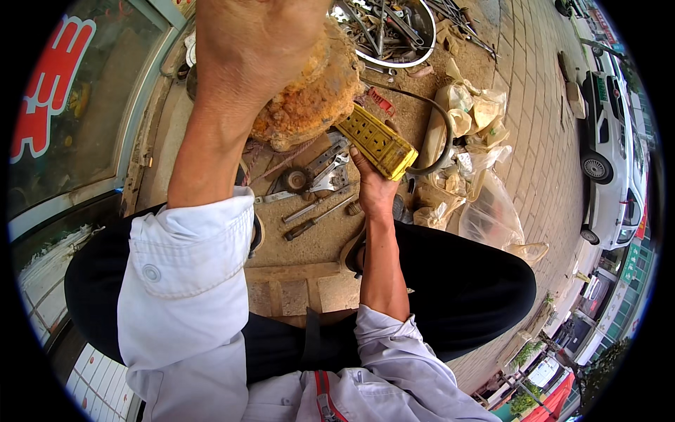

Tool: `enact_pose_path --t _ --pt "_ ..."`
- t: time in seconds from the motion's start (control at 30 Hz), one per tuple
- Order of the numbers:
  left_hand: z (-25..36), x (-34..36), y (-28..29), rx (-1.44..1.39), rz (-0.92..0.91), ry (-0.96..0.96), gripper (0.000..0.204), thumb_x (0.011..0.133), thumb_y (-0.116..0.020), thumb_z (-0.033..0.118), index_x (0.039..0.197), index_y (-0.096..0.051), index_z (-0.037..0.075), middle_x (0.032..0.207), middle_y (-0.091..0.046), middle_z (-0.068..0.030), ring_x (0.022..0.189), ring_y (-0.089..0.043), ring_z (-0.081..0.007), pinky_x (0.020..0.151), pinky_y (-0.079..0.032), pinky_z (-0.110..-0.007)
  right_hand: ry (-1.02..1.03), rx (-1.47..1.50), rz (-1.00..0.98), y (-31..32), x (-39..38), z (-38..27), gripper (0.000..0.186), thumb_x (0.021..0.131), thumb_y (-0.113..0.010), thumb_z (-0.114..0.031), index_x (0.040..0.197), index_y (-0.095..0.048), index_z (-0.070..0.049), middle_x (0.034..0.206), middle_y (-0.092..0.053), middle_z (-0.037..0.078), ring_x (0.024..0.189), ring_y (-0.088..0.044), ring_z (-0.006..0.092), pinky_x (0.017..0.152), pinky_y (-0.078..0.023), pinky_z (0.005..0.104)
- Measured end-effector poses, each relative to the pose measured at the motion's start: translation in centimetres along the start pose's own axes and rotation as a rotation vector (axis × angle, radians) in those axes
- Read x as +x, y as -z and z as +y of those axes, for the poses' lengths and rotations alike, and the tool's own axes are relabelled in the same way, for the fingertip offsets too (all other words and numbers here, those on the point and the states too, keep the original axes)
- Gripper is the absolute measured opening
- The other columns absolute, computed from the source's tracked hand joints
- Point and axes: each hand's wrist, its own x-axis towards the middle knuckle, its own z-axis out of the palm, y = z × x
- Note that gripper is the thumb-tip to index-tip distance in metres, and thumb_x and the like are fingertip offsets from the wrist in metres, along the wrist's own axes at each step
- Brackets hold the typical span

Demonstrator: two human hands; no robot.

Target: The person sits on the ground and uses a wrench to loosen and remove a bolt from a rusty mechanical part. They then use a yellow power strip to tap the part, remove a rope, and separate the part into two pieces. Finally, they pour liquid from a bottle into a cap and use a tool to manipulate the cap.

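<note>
My right hand [373, 184] is closed around the near end of a long yellow power strip [375, 143], thumb along its left side. A dark cable [450, 130] loops out from that end to the right. My left hand [256, 46] is raised close to the view and cut off by the upper edge, so its fingers are hidden. Just beyond it stands a rusty orange-brown lump [309, 105]; whether the hand touches it I cannot tell. On the ground between my feet lie an adjustable wrench [334, 172], a screwdriver [302, 228] and a dark round wheel-like part [296, 180].
A round metal basin [430, 39] full of hand tools stands at the far side. Crumpled plastic bags [467, 119] lie to the right of the strip, on brick paving [531, 119]. A glass door [91, 84] is at the left. A white car [612, 148] is parked farther right.
</note>
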Motion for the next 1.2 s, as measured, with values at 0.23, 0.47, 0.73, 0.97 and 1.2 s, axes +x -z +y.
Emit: enact_pose_path --t 0.23,0.47,0.73,0.97,1.2 --pt "-0.4 -0.2 -0.4 0.037 0.044 -0.006 0.026 0.090 -0.058 0.015 0.069 -0.059 0.000 0.057 -0.056 -0.0057 0.052 -0.053 -0.0167 0.052 -0.041 -0.035 -0.003 -0.099 -0.018 -0.2 0.0 -1.1 0.076 0.083 -0.077 0.002 0.148 -0.038 -0.007 0.137 -0.053 0.012 0.122 -0.054 0.0213 0.102 -0.049 0.0335" --pt "0.4 0.0 -0.1 0.007 -0.001 0.046 0.026 0.090 -0.057 0.014 0.068 -0.059 -0.001 0.056 -0.056 -0.0054 0.051 -0.053 -0.0166 0.050 -0.041 -0.035 -0.032 -0.072 -0.020 -0.4 -0.1 -1.6 0.074 0.083 -0.078 0.000 0.146 -0.039 -0.006 0.133 -0.056 0.012 0.119 -0.053 0.0215 0.101 -0.045 0.0324" --pt "0.4 0.1 -0.3 -0.088 -0.002 0.020 0.024 0.089 -0.055 0.012 0.069 -0.057 -0.001 0.058 -0.055 -0.0028 0.052 -0.052 -0.0135 0.050 -0.039 -0.034 0.048 -0.121 -0.016 -0.3 0.0 -1.0 0.076 0.082 -0.078 0.003 0.146 -0.040 -0.007 0.136 -0.054 0.011 0.120 -0.054 0.0210 0.100 -0.049 0.0323" --pt "0.8 0.2 0.8 -0.008 -0.082 0.149 0.024 0.089 -0.055 0.011 0.069 -0.061 -0.002 0.066 -0.063 -0.0050 0.064 -0.058 -0.0135 0.064 -0.046 -0.030 0.061 -0.071 0.004 -0.5 0.1 -1.1 0.071 0.081 -0.079 0.002 0.143 -0.044 -0.002 0.131 -0.058 0.012 0.115 -0.056 0.0190 0.098 -0.049 0.0318" --pt "0.1 0.4 0.6 -0.058 -0.017 0.239 0.027 0.087 -0.057 0.013 0.064 -0.059 -0.002 0.058 -0.058 -0.0018 0.057 -0.052 -0.0079 0.055 -0.042 -0.028 0.047 -0.074 0.008 -0.5 0.0 -1.1 0.070 0.081 -0.078 0.001 0.142 -0.045 -0.001 0.125 -0.062 0.011 0.112 -0.058 0.0176 0.097 -0.047 0.0304"
